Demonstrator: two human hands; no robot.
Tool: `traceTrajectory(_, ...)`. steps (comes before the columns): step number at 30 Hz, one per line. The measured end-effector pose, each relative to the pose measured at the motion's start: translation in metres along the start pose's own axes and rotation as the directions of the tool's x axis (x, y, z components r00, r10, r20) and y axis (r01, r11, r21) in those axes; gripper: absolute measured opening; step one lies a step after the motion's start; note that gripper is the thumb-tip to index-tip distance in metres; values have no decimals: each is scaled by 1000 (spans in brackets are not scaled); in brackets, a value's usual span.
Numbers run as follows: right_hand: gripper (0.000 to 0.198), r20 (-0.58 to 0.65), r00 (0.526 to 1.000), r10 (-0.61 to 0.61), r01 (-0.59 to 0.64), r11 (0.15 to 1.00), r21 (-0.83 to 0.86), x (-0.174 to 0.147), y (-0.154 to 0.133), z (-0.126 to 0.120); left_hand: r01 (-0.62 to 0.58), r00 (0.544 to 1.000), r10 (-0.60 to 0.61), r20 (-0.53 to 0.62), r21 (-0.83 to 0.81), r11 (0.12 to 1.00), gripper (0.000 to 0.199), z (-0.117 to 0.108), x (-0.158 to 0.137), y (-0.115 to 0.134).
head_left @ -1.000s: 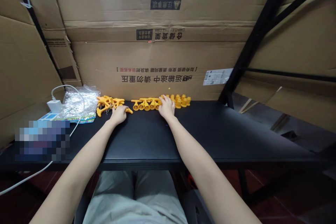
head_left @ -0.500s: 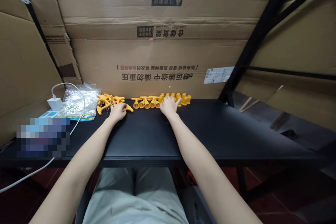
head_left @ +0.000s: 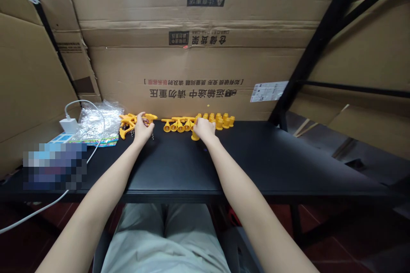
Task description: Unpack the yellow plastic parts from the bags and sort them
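Note:
My left hand [head_left: 142,131] is closed on a yellow-handled corkscrew [head_left: 151,117], its metal spiral pointing down below the fingers. Beside it, to the left, lies a pile of similar yellow corkscrew handles [head_left: 125,127] with metal spirals. My right hand [head_left: 205,129] grips a yellow bell-shaped plastic sleeve [head_left: 195,136], wide end down; the hand covers its upper part. Between my hands, a row of corkscrews with sleeves fitted [head_left: 180,126] lies with flared ends facing me. Past my right hand, several yellow sleeves [head_left: 226,121] stand upright in a group.
The black tabletop [head_left: 179,166] meets a cardboard wall [head_left: 192,64] at the back. Clear plastic bags [head_left: 99,121], a white charger [head_left: 68,126] with a cable, and a pixelated object [head_left: 54,166] are on the left. A black metal frame post [head_left: 304,55] rises at the right.
My left hand has lifted a corkscrew from the pile, turning it spiral down. My right hand has closed on a sleeve and drawn it slightly left, away from the standing group.

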State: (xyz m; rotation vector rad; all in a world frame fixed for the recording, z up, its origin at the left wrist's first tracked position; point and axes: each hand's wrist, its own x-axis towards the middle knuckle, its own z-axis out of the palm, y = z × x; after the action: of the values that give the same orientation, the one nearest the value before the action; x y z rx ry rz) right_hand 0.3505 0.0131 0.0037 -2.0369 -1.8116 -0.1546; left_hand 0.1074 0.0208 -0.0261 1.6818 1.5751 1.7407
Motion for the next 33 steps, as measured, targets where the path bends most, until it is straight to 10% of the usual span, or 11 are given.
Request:
traceTrajectory(12, 30, 164, 967, -194, 119, 917, 381, -5, -10, 13, 213, 976, -217, 23, -322, 923, 45, 5, 0, -1)
traceTrajectory(33, 33, 80, 858, -507, 490, 856, 166, -24, -31, 17, 395, 918, -348, 189, -514, 761, 50, 4, 1, 10)
